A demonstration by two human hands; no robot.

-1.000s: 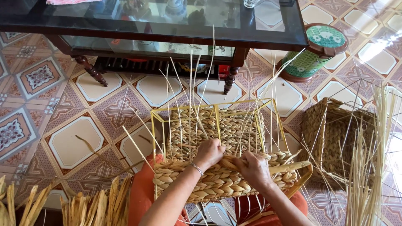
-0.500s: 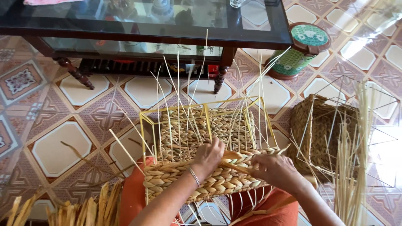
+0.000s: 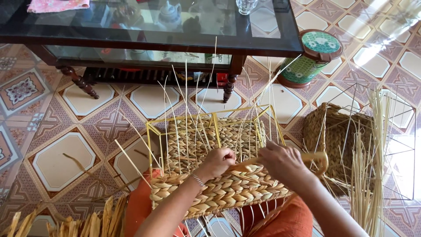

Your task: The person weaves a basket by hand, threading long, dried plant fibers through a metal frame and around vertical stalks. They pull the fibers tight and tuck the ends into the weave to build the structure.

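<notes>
One half-woven basket (image 3: pixel 219 175) of braided straw on a yellow wire frame is held over the lap. One flat strand (image 3: pixel 280 160) is pinched by the closed left hand (image 3: pixel 218 161) and gripped by the right hand (image 3: pixel 285 163). A second woven basket (image 3: pixel 335 136) is seen at right

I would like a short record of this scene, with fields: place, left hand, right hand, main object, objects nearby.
place: patterned tile floor, in front of a glass-top table
left hand: left hand grips a flat straw strand at the basket rim
right hand: right hand pulls the same strand, which loops out to the right
main object: half-woven basket on a yellow wire frame, thin stalks sticking up, resting on the lap
objects nearby: second woven basket, loose straw bundle, green lidded container, dried leaves
</notes>
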